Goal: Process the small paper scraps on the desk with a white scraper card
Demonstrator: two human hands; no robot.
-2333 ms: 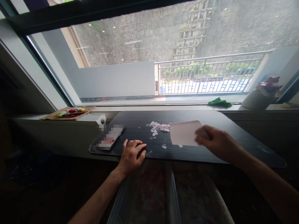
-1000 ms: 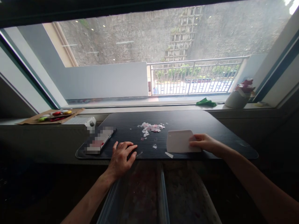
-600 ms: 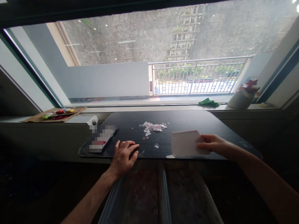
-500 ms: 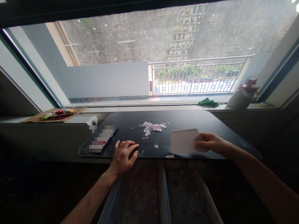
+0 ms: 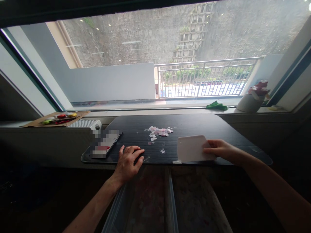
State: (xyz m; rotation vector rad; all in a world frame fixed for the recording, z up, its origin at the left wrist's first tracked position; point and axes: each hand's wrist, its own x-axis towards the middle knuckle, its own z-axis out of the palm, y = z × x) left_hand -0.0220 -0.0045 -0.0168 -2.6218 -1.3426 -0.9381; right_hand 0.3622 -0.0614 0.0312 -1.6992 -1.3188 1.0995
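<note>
A dark tabletop (image 5: 199, 124) stretches under the window. My right hand (image 5: 218, 149) grips a white flat card (image 5: 191, 148) by its right edge, its lower edge near the table's front edge. One small paper scrap (image 5: 176, 161) lies at the card's lower left corner, at the table's front edge. A heap of small white and pink paper scraps (image 5: 159, 132) lies farther back, with a single scrap (image 5: 162, 150) nearer. My left hand (image 5: 128, 160) rests flat on the front edge, fingers spread, holding nothing.
A phone-like slab (image 5: 105, 147) lies at the table's left end. Two clear plastic bins (image 5: 167, 200) stand below the front edge. On the sill are a cardboard sheet with coloured items (image 5: 55, 118), a white device (image 5: 85, 124), a green cloth (image 5: 216, 105) and a white pot (image 5: 250, 101).
My right hand has drawn the card toward the front edge, and a scrap came with it to the edge. My left hand has stayed put.
</note>
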